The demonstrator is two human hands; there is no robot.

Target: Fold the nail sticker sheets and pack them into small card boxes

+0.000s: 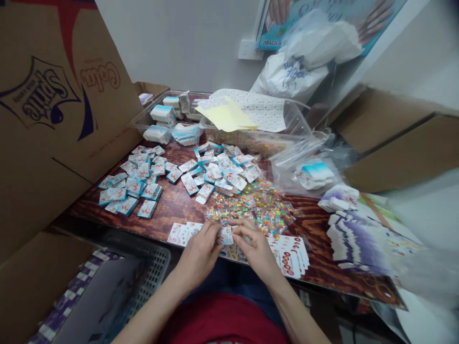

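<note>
Pinching a small white-and-blue folded card (225, 235) between both hands, just above the front edge of the wood-grain table (172, 212). Left hand (199, 251): fingers closed on the card's left side. Right hand (255, 247): fingers curled in, gripping its right side. Printed white cards (290, 255) lie in an overlapping stack just beside and under the right hand; a few more printed cards (179, 233) sit just left of the left hand.

Directly ahead of the hands: a heap of small bags of multicoloured beads (247, 205). Beyond and left of those, many blue-and-white packets with a red hand print (138, 186) are spread loose on the table.

Further back: a transparent plastic tub (141, 119) holding stacked packets, and a second transparent tub (251, 138) under printed label sheets (256, 110) and yellow backing paper (225, 114). Right side: a transparent bag of packets (308, 172) and stacks of purple-printed cards (344, 239). Sprite-printed cardboard carton (46, 95) stands at left, a grey plastic basket (154, 267) sits below the table edge, and a white plastic bag (301, 62) leans by the wall.
</note>
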